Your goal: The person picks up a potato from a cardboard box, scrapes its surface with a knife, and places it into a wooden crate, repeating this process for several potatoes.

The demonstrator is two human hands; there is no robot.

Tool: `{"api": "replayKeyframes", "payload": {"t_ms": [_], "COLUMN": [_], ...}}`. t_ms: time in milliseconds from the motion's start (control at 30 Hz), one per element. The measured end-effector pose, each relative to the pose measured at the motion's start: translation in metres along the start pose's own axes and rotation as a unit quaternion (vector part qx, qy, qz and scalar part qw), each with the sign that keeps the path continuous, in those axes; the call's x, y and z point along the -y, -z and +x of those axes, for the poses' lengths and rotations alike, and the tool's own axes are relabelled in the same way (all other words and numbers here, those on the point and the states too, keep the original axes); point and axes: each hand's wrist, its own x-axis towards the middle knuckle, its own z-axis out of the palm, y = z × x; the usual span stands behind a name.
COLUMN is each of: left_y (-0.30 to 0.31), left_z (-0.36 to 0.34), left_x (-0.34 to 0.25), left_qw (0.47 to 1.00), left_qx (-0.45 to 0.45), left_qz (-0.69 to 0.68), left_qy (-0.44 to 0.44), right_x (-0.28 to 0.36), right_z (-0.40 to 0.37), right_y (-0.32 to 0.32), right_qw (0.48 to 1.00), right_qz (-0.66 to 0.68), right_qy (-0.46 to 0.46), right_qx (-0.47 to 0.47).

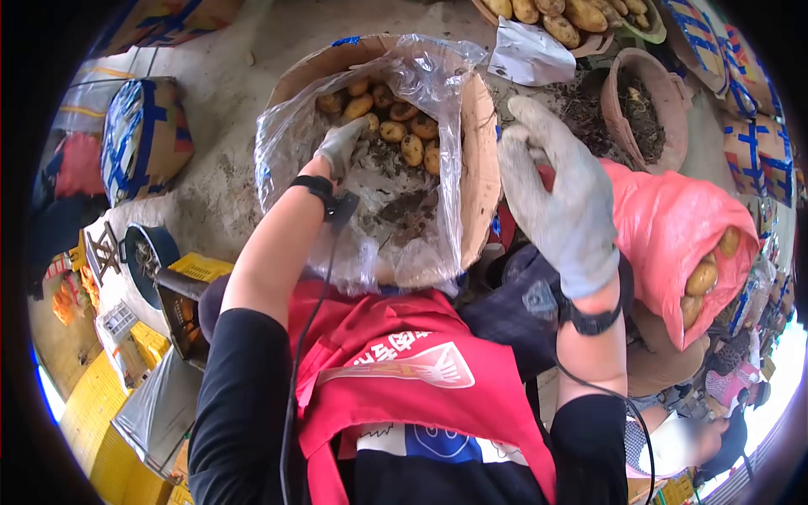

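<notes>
Grey-gloved and busy, the left hand (341,145) is right down inside the cardboard box (478,172), its fingertips up against the potatoes (392,131) heaped at the far end! Whether that grip has closed around one, I can't make out from here; the fingers point away, partly hidden. Over on the other side, the right hand (566,198) hangs in the air just beside the box's rim, fingers loosely bent, thumb apart, its grip slack and empty.

Look at that clear plastic liner (290,160), crumpled up over the cardboard walls, with dark soil (412,215) scattered across the bottom, nearer the red apron (421,429). Past the right wrist, a pink sack (648,210) lies on its side, more potatoes showing at its mouth. Beyond it stands a pinkish tub (613,105) with soil inside, and a sheet of white paper (530,55) lies near the box's far right corner.
</notes>
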Motion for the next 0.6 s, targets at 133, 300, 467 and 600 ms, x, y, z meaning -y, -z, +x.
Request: {"api": "replayKeyframes", "payload": {"t_ms": [133, 300, 467, 600], "left_y": [-0.02, -0.024, -0.047, -0.044], "left_z": [0.069, 0.109, 0.116, 0.131], "left_x": [-0.005, -0.028, -0.029, -0.035], "left_qw": [0.987, 0.993, 0.947, 0.945], "left_qx": [-0.045, -0.028, -0.118, -0.056], "left_qz": [-0.155, -0.103, -0.299, -0.322], "left_qy": [-0.027, -0.054, 0.011, 0.035], "right_x": [-0.006, -0.019, -0.027, -0.031], "right_z": [0.021, 0.039, 0.053, 0.054], "right_y": [-0.011, -0.025, -0.035, -0.041], "right_qw": [1.0, 0.998, 0.997, 0.998], "right_qz": [-0.005, -0.04, -0.04, -0.036], "right_qy": [-0.017, -0.017, -0.034, -0.021], "right_qx": [0.011, 0.052, 0.058, 0.044]}}
